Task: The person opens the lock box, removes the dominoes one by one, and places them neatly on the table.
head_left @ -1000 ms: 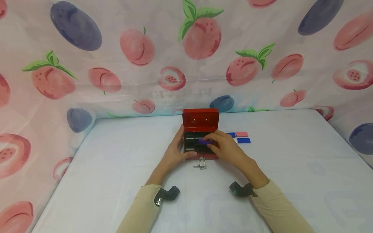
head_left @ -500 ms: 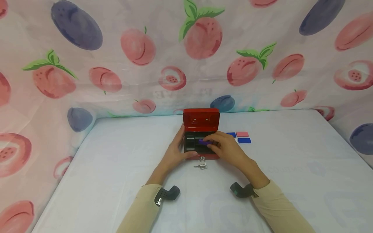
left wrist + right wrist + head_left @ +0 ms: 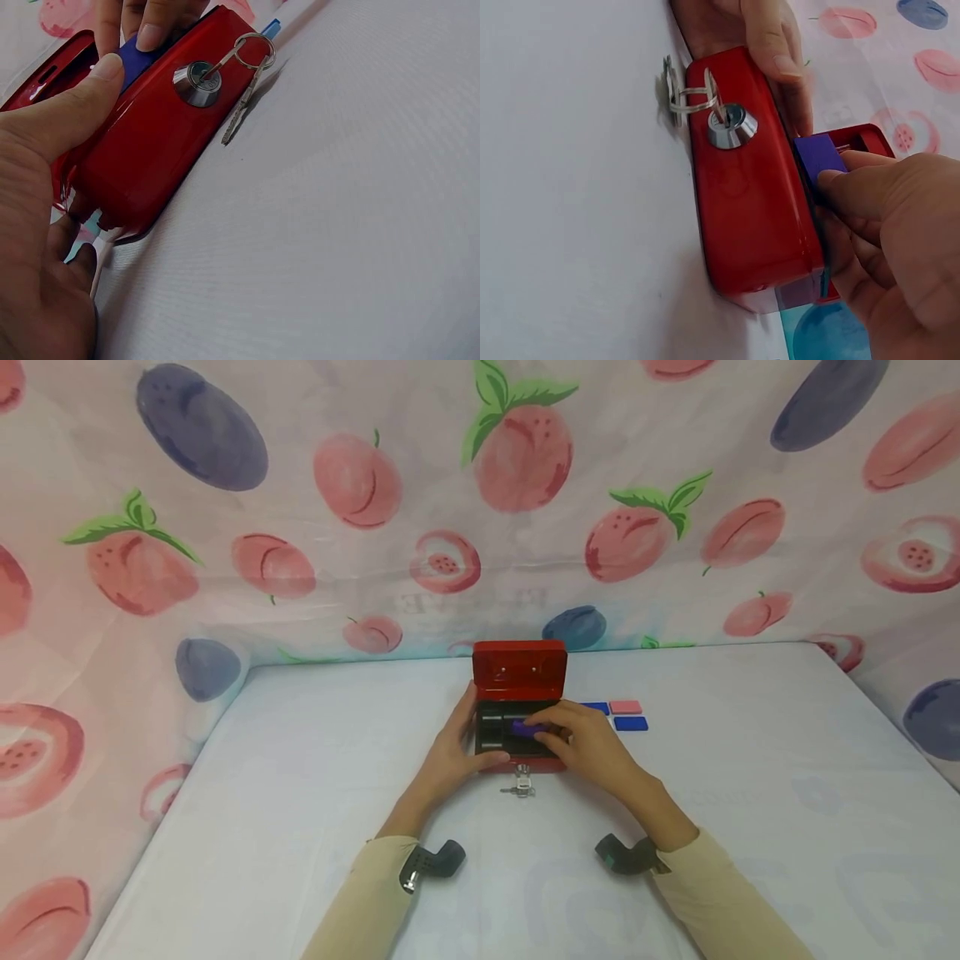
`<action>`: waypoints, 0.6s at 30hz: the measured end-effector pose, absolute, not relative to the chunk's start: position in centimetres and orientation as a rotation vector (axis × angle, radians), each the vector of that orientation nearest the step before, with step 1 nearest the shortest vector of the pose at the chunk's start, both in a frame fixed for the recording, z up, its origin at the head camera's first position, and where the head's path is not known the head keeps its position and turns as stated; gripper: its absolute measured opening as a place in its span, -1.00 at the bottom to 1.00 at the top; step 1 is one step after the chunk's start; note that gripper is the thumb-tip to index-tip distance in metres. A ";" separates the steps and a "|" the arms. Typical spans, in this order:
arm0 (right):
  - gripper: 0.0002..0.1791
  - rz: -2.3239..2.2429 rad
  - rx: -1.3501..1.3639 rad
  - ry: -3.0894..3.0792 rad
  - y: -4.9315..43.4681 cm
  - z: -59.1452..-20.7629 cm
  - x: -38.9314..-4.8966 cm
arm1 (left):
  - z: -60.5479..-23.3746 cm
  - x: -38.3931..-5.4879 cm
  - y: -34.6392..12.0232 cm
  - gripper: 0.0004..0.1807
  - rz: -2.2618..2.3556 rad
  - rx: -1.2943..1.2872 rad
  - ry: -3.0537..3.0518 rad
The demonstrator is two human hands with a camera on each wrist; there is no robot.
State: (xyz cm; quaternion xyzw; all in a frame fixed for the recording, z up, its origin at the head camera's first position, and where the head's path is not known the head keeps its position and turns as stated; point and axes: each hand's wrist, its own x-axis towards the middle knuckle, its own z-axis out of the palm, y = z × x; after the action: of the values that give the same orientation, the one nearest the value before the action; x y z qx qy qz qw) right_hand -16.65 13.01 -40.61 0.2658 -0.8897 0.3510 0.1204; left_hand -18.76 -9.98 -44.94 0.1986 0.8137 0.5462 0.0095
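A small red metal cash box (image 3: 558, 765) stands on the table with its lid (image 3: 520, 670) raised, showing a black compartmented tray (image 3: 491, 735). My left hand (image 3: 448, 756) grips the box's left side, thumb over the front rim and fingers along the side. Between the thumb and fingers of my right hand (image 3: 592, 745), a flat purple rectangular block (image 3: 527, 728) is pinched over the tray. The right wrist view shows the block (image 3: 820, 156) at the box's open top edge. Keys on a ring (image 3: 255, 51) hang from the front lock (image 3: 198, 84), one key inserted.
Right of the box, partly behind my right hand, lie flat tiles: a pink one (image 3: 626, 707), a blue one (image 3: 631, 723) and another blue one (image 3: 597, 707). A fruit-print cloth (image 3: 300, 602) hangs behind and beside the white-covered table (image 3: 300, 760).
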 end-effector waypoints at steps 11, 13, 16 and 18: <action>-0.67 1.110 0.792 -2.494 14.1 -39.9 -16.0 | -44.9 -18.5 -9.7 0.19 1.688 0.649 2.556; -0.67 1.089 0.782 -2.494 14.4 -39.7 -15.9 | -44.8 -18.5 -9.7 0.19 1.678 0.639 2.562; -0.68 1.062 0.780 -2.485 14.9 -39.6 -15.9 | -44.8 -18.5 -9.8 0.17 1.659 0.620 2.577; -0.67 1.041 0.786 -2.468 15.2 -39.6 -15.9 | -44.9 -18.5 -9.8 0.17 1.653 0.611 2.585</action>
State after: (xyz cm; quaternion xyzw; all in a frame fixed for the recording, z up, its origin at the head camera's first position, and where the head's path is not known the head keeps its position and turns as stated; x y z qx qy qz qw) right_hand -15.95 15.24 -39.58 0.2774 -0.8705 0.3673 0.1742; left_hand -18.51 -9.79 -44.85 0.1955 0.8262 0.5283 0.0067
